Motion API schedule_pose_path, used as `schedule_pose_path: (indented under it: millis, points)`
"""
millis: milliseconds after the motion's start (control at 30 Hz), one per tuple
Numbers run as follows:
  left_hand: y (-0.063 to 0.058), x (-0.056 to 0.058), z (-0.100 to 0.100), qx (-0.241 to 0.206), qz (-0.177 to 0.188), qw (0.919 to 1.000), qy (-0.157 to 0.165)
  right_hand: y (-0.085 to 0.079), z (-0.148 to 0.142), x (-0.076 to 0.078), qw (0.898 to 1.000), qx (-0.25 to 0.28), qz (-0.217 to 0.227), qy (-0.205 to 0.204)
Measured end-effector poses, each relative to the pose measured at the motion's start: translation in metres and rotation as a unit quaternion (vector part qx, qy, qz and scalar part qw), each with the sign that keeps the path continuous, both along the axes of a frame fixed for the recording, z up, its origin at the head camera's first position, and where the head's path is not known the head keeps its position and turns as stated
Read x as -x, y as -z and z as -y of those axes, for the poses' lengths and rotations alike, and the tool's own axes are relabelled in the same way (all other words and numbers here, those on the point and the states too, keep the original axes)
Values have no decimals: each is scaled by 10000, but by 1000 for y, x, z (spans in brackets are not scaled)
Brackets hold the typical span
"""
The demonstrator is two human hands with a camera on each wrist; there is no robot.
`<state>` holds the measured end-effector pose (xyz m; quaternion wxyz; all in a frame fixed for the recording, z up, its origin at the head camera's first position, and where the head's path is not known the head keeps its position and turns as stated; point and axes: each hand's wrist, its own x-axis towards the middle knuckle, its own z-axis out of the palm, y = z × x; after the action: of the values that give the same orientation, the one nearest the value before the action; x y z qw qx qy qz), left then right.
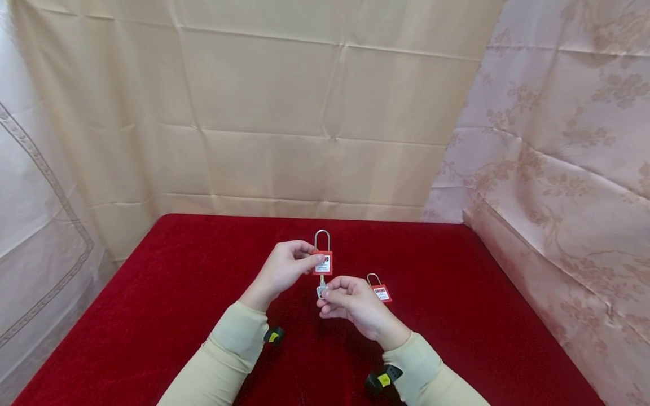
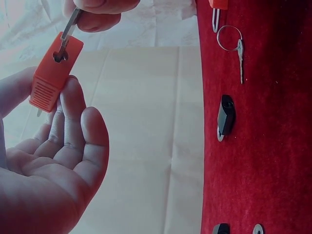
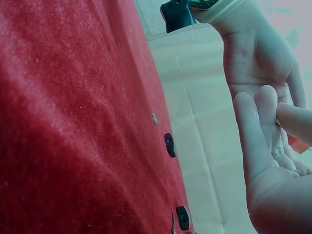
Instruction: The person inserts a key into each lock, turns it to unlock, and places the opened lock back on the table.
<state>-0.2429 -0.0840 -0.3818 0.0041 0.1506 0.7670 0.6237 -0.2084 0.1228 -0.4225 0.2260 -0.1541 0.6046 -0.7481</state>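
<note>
In the head view, my left hand [image 1: 286, 268] grips a red padlock [image 1: 323, 269] by its body, with the closed metal shackle pointing up. A silver key [image 1: 321, 290] is pinched between the thumb and fingers of my right hand [image 1: 358, 304], just below that padlock. From the left wrist, the key's blade [image 2: 64, 44] meets the keyhole in the padlock's underside; how deep it sits I cannot tell. The right wrist view shows only a bit of the padlock [image 3: 297, 144], as fingers hide the key. A second red padlock [image 1: 382, 292] lies behind my right hand.
Red cloth [image 1: 213, 237] covers the table. On it the left wrist view shows a key on a ring [image 2: 241, 53] and a small black object [image 2: 226, 116]. Another black piece [image 3: 183, 218] appears from the right wrist. Curtains [image 1: 284, 113] hang behind and at both sides.
</note>
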Motion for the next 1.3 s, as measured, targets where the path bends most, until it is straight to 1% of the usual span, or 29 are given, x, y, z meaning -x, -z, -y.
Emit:
schedule_pose_path:
  millis: [400,567,867,1100,1167,1300]
  points:
    - [2,2,-2,-101,-3,9999,34,0,0,0,9999,-2,-78,84]
    - [1,2,-1,-11,16,10000,26,0,0,0,9999,30,-119,111]
    - [1,2,-1,57,100,9999,124,0,0,1,9996,36,-102,276]
    - [2,0,-3,232,280,9991,225,0,-1,2,9993,57,-149,339]
    - [2,0,-3,220,300,9990,239,0,-1,2,9991,76,-146,388]
    - [4,-1,-4,136,275,9989,350,1,0,2,9979,158,-81,616]
